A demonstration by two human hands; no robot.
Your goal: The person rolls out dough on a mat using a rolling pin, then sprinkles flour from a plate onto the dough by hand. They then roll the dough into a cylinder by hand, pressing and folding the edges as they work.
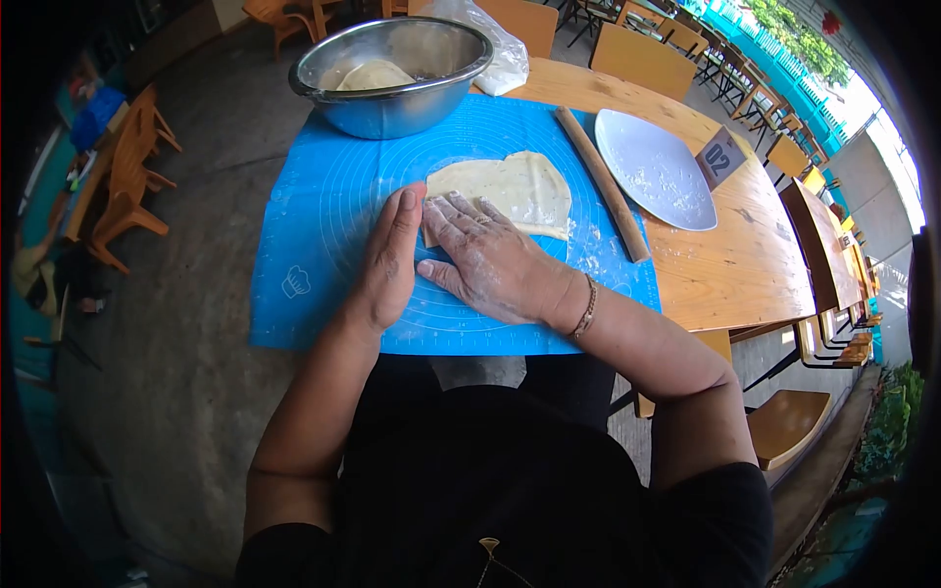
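A flat sheet of pale dough (515,188) lies on the blue mat (323,245), with loose flour at its right side. My right hand (485,255), dusted with flour, rests palm down over the dough's lower left part, fingers extended. On edge at the dough's left side stands my left hand (390,257), its fingers straight and its palm turned toward the dough. Neither hand holds anything that I can see. The dough under my right hand is hidden. To the right of the dough lies a wooden rolling pin (603,186).
A metal bowl (392,110) with dough (374,75) inside stands at the mat's far left. Behind it sits a plastic bag (502,64) of white powder. A floury white plate (657,169) and a number sign (720,157) are at the right on the wooden table (730,274).
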